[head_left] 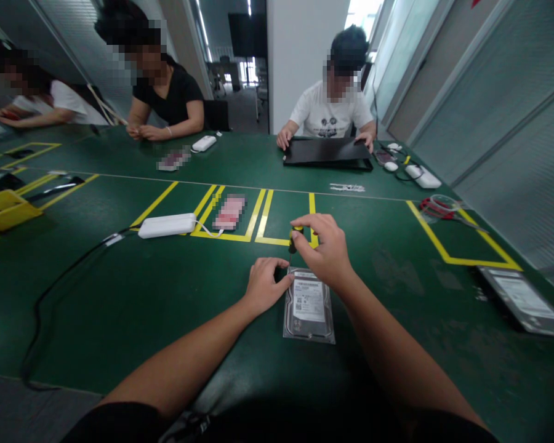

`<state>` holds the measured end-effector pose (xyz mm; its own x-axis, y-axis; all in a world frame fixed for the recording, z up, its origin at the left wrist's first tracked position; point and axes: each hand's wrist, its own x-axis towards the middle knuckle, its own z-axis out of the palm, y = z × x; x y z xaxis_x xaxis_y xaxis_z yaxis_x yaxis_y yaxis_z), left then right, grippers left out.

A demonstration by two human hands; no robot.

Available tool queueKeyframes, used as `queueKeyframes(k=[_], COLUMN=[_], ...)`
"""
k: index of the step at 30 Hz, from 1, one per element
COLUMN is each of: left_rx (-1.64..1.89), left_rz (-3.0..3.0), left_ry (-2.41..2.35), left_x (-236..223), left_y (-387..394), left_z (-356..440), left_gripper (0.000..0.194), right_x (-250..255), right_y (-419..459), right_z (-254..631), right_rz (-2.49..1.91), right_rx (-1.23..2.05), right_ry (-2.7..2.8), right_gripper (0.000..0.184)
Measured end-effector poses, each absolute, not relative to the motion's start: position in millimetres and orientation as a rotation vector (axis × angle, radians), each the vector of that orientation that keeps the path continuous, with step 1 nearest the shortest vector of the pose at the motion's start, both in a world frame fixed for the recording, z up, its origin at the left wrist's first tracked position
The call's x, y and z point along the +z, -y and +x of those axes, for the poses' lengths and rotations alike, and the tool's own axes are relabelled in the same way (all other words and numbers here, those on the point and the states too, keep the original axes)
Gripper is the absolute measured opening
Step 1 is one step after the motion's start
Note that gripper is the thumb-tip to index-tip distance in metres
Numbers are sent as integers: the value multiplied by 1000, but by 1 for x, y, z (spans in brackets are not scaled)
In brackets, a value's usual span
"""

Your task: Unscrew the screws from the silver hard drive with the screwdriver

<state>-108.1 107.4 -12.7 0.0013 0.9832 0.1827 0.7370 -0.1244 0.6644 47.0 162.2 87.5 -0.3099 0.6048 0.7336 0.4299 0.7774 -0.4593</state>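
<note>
A silver hard drive (309, 304) lies flat on the green table (166, 289) right in front of me, label side up. My left hand (264, 284) rests at its top left corner, fingers curled, thumb touching the drive's edge. My right hand (325, 249) hovers over the drive's far end and grips a small screwdriver with a yellow and black handle (295, 237), held upright with its tip down near the drive's top left corner.
A white power bank (167, 225) with a cable lies to the left inside yellow tape lines. Another drive (526, 300) lies at the right. Red-handled scissors (436, 207) and yellow bins (4, 212) sit further off. Three people sit across the table.
</note>
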Motion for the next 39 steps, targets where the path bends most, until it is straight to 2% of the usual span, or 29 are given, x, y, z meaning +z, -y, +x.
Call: queueKeyframes(k=[15,35,39], left_rx=[896,891,894], left_rz=[1913,1877,1874], left_ry=[-1762,-1766,-1762], left_x=[-13,-10,-9], left_y=[-107,-107,-107], left_z=[-108,-108,-108], left_gripper=[24,21,21], right_x=[88,90,90], right_y=[-163,-162,-164], right_z=[49,51,52], right_rz=[-763,-715,-727], right_rx=[268,290,264], right_ry=[1947,1990,2004], right_gripper=[23,24,19])
